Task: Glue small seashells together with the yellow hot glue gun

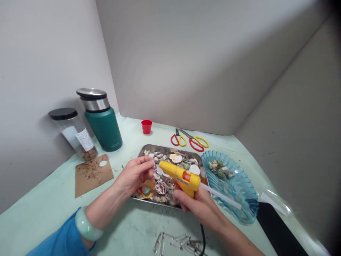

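R hand (202, 204) wraps the handle of a yellow glue gun (174, 171) over the tray (157, 203); glue stick (221, 195) juts from its rear, toward the blue dish (246, 192) R of tray. Grip's prob. for steady aim, w/ skin kept off the hot tip. L hand (137, 174) has thumb + forefinger pinched over the tray on what looks like a small piece (154, 164), too blurred to ID; held at the fingertips, prob. to leave room for the nozzle. Shells (161, 186) fill the tray, likely put under both hands for quick reach. Metal clips (183, 244) lie in front of tray by the cord (203, 238), prob. also for easy reach; scissors (192, 138) are beyond tray, presumably out of the way. Re fingers: gun's handle is inside R fingers, nozzle just beside L fingertips, can't tell if touching; small piece is at L fingers' very ends.
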Available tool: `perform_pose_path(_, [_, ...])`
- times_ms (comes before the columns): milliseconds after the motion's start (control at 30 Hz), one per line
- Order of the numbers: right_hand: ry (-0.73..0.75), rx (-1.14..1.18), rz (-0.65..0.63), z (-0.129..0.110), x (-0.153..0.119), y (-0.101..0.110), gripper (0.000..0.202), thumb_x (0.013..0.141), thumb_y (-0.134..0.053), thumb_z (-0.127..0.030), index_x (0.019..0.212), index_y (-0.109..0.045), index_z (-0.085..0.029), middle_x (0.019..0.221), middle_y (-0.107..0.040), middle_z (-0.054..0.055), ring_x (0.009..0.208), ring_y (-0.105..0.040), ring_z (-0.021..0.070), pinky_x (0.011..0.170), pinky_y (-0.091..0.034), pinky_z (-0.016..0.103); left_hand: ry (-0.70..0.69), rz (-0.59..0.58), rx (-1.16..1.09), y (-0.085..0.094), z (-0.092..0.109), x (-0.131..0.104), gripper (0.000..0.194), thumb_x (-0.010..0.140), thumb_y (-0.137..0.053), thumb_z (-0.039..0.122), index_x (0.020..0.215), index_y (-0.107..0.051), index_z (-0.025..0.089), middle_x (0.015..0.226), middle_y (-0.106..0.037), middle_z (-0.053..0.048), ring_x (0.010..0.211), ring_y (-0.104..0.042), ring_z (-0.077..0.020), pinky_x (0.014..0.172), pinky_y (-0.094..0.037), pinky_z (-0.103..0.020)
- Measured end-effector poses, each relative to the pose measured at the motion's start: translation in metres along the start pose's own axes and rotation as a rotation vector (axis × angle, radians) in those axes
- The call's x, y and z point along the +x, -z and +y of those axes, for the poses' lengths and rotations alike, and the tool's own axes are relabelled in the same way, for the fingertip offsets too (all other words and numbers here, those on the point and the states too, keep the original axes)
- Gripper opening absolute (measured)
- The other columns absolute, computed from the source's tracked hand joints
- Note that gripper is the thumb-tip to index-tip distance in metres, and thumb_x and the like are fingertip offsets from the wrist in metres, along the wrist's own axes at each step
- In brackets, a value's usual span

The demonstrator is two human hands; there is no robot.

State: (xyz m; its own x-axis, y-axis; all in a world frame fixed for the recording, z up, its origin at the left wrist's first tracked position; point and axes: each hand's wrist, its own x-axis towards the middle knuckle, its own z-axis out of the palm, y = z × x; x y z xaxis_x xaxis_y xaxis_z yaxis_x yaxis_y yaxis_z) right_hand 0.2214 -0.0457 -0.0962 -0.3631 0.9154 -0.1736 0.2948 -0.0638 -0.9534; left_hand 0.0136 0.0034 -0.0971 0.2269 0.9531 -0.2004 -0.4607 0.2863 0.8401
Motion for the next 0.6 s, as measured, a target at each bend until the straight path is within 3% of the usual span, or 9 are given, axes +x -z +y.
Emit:
perform_pose_path(367, [0.02, 0.038, 0.032, 0.006, 0.0018, -0.0003, 0.038, 0.081, -0.055, -0.051, 0.075, -0.059, -0.014, 0.053, -0.045, -0.003, 0.05, -0.041, 0.0106, 0.049, -0.033, 0.024, 0.036, -0.023, 0.063, 0.0001, 0.0011, -0.0014, 0.016, 0.071, -0.071, 0.023, 0.078, -0.061, 0.013, 0.048, -0.058, 0.002, 0.042, -0.051, -0.0052, 0.042, -0.039, -0.013])
perform_pose_path(600, [0.01, 0.029, 0.024, 0.0052, 0.0018, -0.0005, 0.039, 0.08, -0.055, -0.052, 0.076, -0.058, -0.013, 0.054, -0.045, -0.002, 0.05, -0.041, 0.0103, 0.049, -0.033, 0.024, 0.015, -0.015, 0.03, 0.0007, -0.0001, -0.0011, 0.016, 0.069, -0.072, 0.021, 0.078, -0.062, 0.013, 0.049, -0.059, 0.002, 0.043, -0.051, -0.0049, 0.045, -0.043, -0.014])
